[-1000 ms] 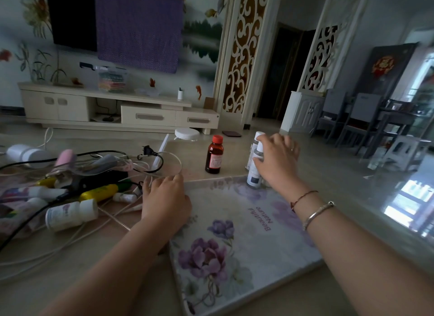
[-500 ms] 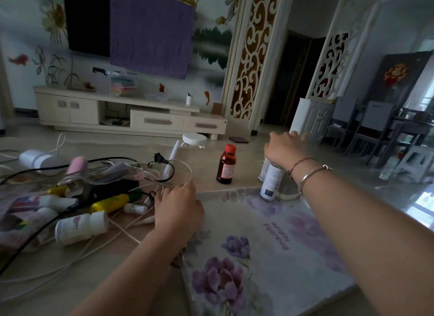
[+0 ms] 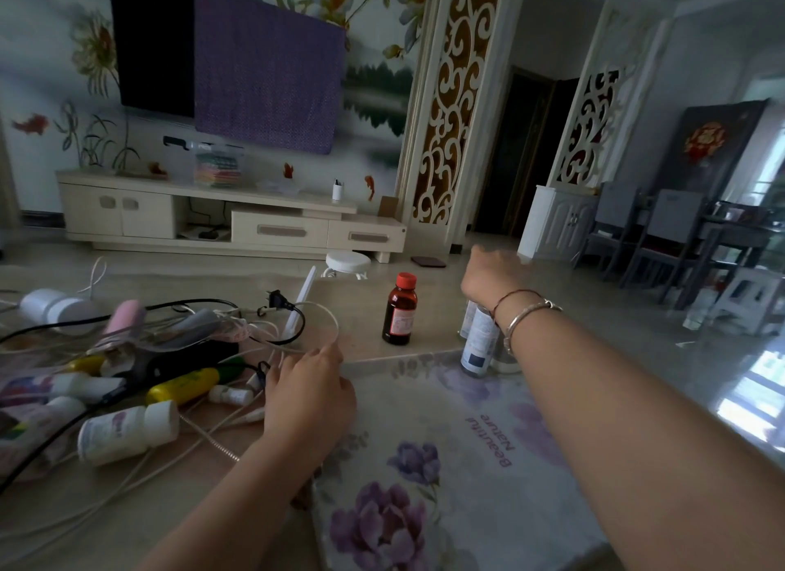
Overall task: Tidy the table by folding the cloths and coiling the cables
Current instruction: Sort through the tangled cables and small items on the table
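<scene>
Cables, white and black, lie tangled with bottles on the table, left of and beyond the left hand. That hand rests palm down at the left edge of the flowered cloth, fingers curled toward a white cable; whether it grips the cable I cannot tell. Between the hands stands a brown bottle. Farther right, the right hand reaches forward, arm outstretched, above two white spray bottles; its fingers are blurred, so its grasp cannot be told.

The floral cloth reads "Beautiful Nature", upside down from this view.
</scene>
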